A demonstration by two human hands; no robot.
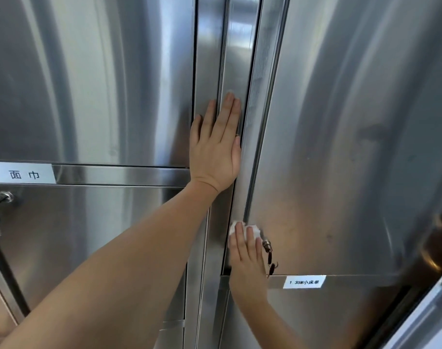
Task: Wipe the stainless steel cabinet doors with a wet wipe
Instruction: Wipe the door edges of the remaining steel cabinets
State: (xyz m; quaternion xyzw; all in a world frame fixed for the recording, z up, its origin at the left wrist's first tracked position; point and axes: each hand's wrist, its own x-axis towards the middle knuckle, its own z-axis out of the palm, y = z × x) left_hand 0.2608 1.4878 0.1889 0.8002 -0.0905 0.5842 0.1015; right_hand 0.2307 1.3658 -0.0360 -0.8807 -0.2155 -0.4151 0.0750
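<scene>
A crumpled white wet wipe [245, 229] is pressed by the flat-fingered right hand [249, 263] against the brushed stainless steel right-hand door [341, 147] edge; the left hand [215, 147] is braced flat, fingers straight. Most door surface is judged unwiped.

The stainless steel cabinet [341, 122] carries everything here, its doors meeting at a vertical post [210, 71] in the middle. A white label [22, 174] sits on the left crossbar and a smaller label [304, 282] on the right one. A key [267, 245] sticks out of the right door's lock, and another key [3, 197] out of the lower left door.
</scene>
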